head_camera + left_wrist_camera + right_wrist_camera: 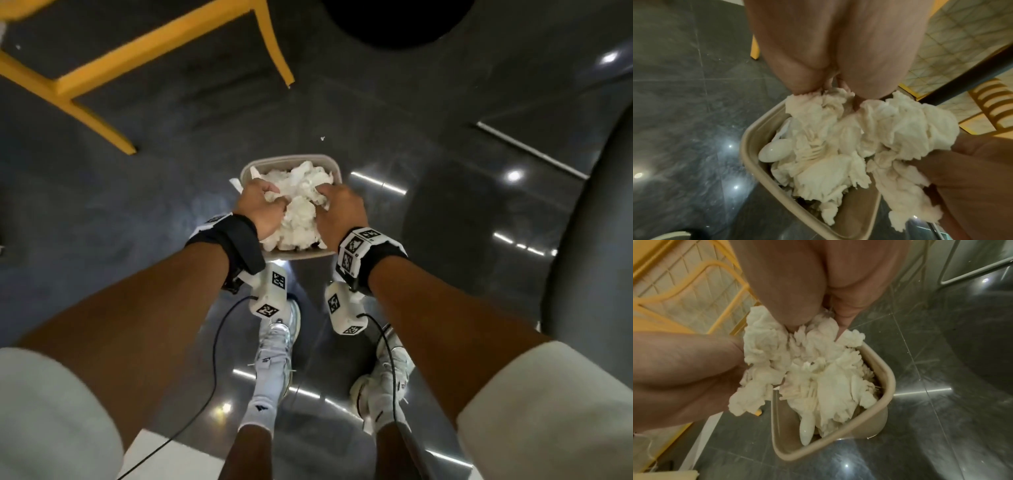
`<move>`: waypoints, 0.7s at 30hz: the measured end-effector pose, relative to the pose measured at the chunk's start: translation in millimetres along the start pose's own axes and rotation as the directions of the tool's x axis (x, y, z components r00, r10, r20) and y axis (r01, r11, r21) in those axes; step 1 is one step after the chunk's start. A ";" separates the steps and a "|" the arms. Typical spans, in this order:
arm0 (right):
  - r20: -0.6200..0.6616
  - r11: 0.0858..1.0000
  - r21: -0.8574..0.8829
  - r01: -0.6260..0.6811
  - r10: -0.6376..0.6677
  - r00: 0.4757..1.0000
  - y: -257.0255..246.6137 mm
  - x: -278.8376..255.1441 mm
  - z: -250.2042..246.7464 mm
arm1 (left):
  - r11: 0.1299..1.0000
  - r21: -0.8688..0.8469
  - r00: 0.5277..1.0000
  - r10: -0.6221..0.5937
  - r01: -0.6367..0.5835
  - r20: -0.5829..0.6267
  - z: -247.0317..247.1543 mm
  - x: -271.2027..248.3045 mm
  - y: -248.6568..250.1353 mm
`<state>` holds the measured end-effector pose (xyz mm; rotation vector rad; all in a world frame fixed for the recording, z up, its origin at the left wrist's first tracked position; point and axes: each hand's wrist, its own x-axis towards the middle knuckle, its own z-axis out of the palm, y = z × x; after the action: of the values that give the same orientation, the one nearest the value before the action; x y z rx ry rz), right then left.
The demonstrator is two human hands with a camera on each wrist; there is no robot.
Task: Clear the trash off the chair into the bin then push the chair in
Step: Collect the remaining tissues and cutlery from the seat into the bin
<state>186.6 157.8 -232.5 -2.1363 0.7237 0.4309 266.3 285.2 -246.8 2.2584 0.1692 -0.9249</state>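
Note:
A small beige bin stands on the dark floor in front of my feet, heaped with crumpled white napkins. My left hand and right hand are both over the bin, fingers curled into the napkin pile. In the left wrist view the napkins bulge above the bin rim, with a white plastic spoon and fork among them. The right wrist view shows the same pile of napkins inside the bin. The yellow chair stands at the upper left.
A black round table base lies ahead on the glossy dark tile floor. A large grey rounded object fills the right side. A small white scrap lies on the floor beyond the bin. Cables hang from my wrist cameras.

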 end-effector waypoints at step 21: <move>0.173 0.958 -0.226 -0.176 0.217 0.961 -4.0 27.8 51.7 | 0.989 0.143 0.993 0.006 -0.024 0.121 -1.2 24.8 -15.9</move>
<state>207.9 191.2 -276.0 -2.1819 0.8104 0.8466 279.6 294.9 -271.3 2.3229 0.0322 -1.0929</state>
